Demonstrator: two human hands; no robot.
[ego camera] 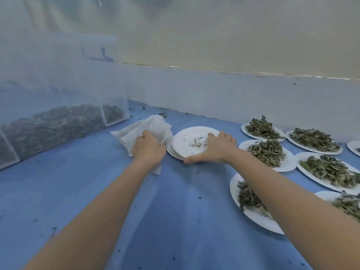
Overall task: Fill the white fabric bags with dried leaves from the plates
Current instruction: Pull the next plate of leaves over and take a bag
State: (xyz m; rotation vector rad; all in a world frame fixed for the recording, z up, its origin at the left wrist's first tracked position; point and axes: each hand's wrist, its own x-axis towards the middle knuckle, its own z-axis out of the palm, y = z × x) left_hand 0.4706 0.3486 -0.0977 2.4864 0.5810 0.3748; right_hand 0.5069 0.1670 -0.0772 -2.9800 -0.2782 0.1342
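Now, bag: white fabric bag [144,129], crumpled under the left hand [149,148], fingers curled into its cloth, likely to keep it ready.
Axis: too bunched to tell long axis or mouth direction.
Plates: just right of that grip, stack of emptied paper plates [191,142]; right hand [218,149] spread flat, steadying it.
Beyond: plates of dried leaves [266,152] further right.

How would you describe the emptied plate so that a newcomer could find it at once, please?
On the blue table, look left of the group of leaf-heaped plates. The emptied plate tops a small stack beside the crumpled white fabric bag, under the right hand. Unlike its neighbours, it holds only a few crumbs.
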